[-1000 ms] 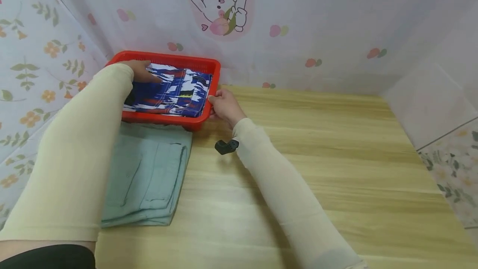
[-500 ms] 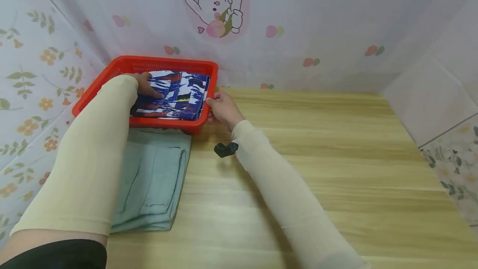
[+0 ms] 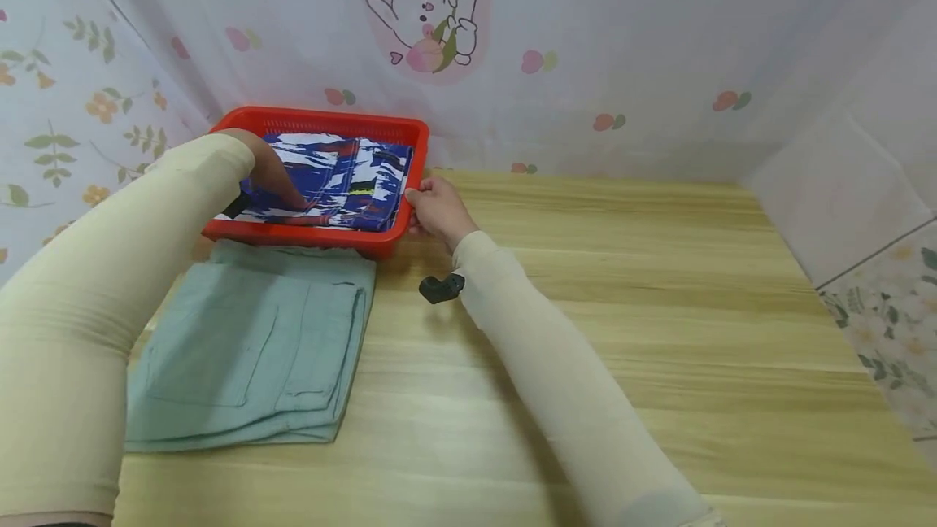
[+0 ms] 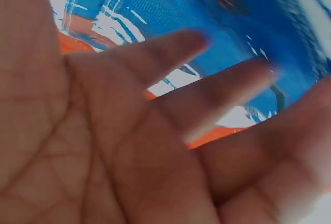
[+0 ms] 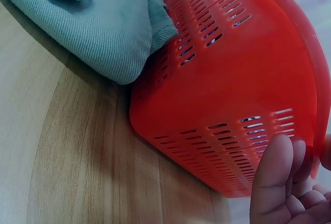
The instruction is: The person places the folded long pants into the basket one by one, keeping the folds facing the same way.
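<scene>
A red plastic basket (image 3: 315, 233) with slotted walls stands at the back left of the table. Folded inside it lies a blue, white and red patterned garment (image 3: 381, 177) with visible seams. My left hand (image 3: 267, 173) reaches over the basket's left part, its fingers extended at the garment. In the left wrist view the fingers (image 4: 222, 92) are spread and fairly straight, with nothing held; whether they touch the cloth I cannot tell. My right hand (image 3: 442, 206) pinches the basket's right rim (image 5: 315, 79), thumb on one side and fingers on the other.
Folded pale green trousers (image 3: 241, 340) lie in front of the basket, close against its wall. A printed curtain (image 3: 586, 39) hangs behind the wooden table (image 3: 622, 307). A small black device (image 3: 442, 289) sits at my right wrist.
My left hand has shifted toward the garment's front left part, and that forearm has swung left, uncovering more of the green trousers. My right hand keeps its hold on the rim.
</scene>
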Demonstrator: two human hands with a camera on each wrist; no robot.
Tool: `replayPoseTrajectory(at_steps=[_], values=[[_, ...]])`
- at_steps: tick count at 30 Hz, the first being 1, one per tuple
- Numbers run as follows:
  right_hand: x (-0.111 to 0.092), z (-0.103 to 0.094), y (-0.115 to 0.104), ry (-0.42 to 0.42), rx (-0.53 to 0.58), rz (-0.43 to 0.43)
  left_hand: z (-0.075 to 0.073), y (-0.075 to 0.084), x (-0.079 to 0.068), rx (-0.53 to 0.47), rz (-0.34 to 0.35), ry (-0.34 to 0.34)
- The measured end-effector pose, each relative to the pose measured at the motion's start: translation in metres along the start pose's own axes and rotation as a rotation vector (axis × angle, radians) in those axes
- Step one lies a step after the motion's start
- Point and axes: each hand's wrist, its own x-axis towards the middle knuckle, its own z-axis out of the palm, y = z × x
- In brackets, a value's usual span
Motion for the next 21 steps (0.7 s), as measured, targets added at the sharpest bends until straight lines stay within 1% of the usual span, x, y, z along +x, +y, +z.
replayPoseTrajectory(at_steps=[1,2,3,5,9,11,13,16,19,21], values=[[0.0,0.0,0.0,0.001,0.0,0.002,0.002,-0.002,-0.009,-0.02,-0.013,0.013],[0.0,0.0,0.0,0.003,-0.001,0.001,0.003,-0.005,-0.013,-0.02,-0.02,0.028],[0.0,-0.001,0.0,0.005,0.002,-0.001,0.005,-0.007,-0.016,-0.008,-0.022,0.032],[0.001,-0.001,0.0,0.012,0.004,0.001,0.008,-0.01,-0.019,-0.024,-0.037,0.049],[0.002,-0.001,0.001,0.008,0.006,0.013,0.015,-0.012,-0.023,-0.057,-0.045,0.028],[0.002,0.0,0.0,0.004,0.005,0.016,0.018,-0.012,-0.025,-0.108,-0.059,0.013],[0.002,0.001,0.0,0.0,0.009,0.019,0.02,-0.012,-0.028,-0.138,-0.069,0.012],[0.002,0.003,-0.001,-0.004,0.018,0.016,0.022,-0.009,-0.031,-0.118,-0.062,0.022],[0.001,0.003,-0.003,-0.004,0.028,0.016,0.022,-0.004,-0.037,-0.064,-0.042,0.035],[0.001,0.003,-0.004,-0.005,0.03,0.015,0.022,-0.001,-0.043,-0.09,-0.055,0.039]])
